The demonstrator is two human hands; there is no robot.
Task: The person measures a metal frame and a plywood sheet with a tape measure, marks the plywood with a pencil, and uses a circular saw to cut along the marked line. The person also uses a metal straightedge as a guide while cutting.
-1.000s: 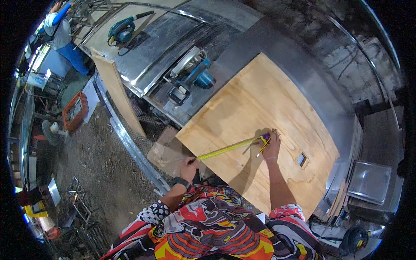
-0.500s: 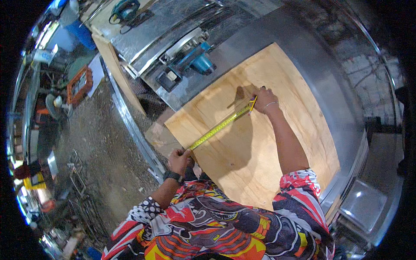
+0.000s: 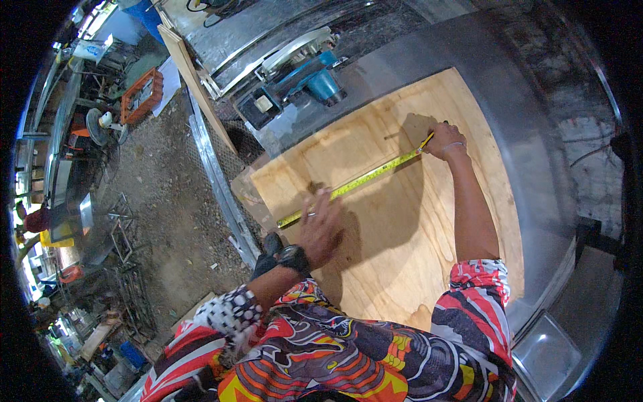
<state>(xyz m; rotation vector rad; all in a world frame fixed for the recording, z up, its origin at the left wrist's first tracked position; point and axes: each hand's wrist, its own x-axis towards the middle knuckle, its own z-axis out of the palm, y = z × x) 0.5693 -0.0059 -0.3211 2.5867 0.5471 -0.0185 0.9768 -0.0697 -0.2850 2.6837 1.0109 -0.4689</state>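
Observation:
A plywood sheet [image 3: 402, 248] lies in front of me. Across it runs the yellow blade of a tape measure [image 3: 375, 175], its hooked end near the sheet's left edge. My right hand [image 3: 445, 141] is closed at the blade's far right end, around the tape measure's case, which the fingers mostly hide. A yellow pencil [image 3: 426, 139] sticks out of the same hand. My left hand [image 3: 321, 229], slightly blurred, has its fingers stretched out over the blade near the hooked end; whether they touch it I cannot tell. A dark watch [image 3: 293, 258] is on that wrist.
The sheet rests on a grey metal surface [image 3: 536, 228]. Beyond its far edge sits a teal circular saw [image 3: 321, 84]. Leaning boards [image 3: 194, 87] and a metal rail [image 3: 216, 177] run along the left, above a dirt floor [image 3: 171, 234]. An orange crate [image 3: 142, 96] and a fan [image 3: 100, 124] stand farther left.
My left hand has let go of the blade's hooked end and moved right over the sheet, fingers now stretched out. My right hand has shifted right and slightly farther away with the tape measure.

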